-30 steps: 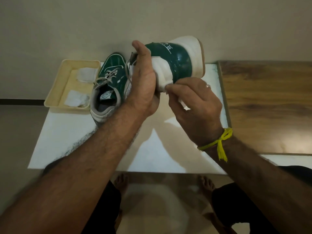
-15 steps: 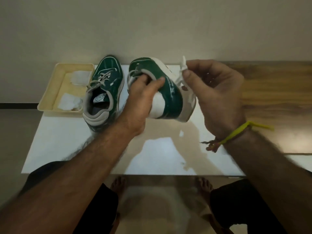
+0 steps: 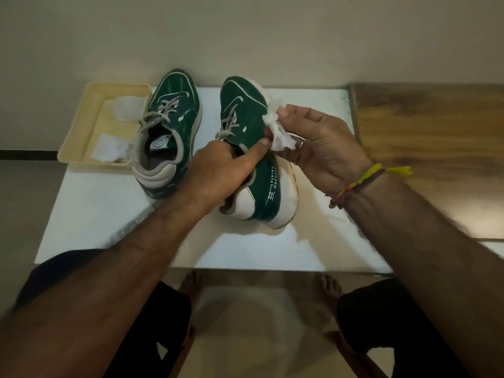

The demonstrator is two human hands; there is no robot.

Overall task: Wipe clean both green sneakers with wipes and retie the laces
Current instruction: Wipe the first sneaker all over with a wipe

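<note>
- Left hand [image 3: 218, 170]: fingers curled into the collar of the right-side sneaker [image 3: 256, 159], gripping it; the shoe rests on the white board [image 3: 109, 219].
- Right hand [image 3: 321, 148]: pinching a crumpled wipe [image 3: 276, 129] against that shoe's side.
- Second sneaker [image 3: 170, 132]: upright just beside, laces tied.
- Tray [image 3: 79, 132]: far left, holding wipes [image 3: 110, 151].

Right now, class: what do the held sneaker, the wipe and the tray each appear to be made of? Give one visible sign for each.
Held sneaker: the green upper looks like smooth leather or synthetic with a slight sheen; the white sole looks rubbery.
Wipe: soft, white, crumpled material, probably nonwoven tissue or cloth.
Tray: cream, evenly coloured, with rounded moulded rims, likely plastic.
</note>
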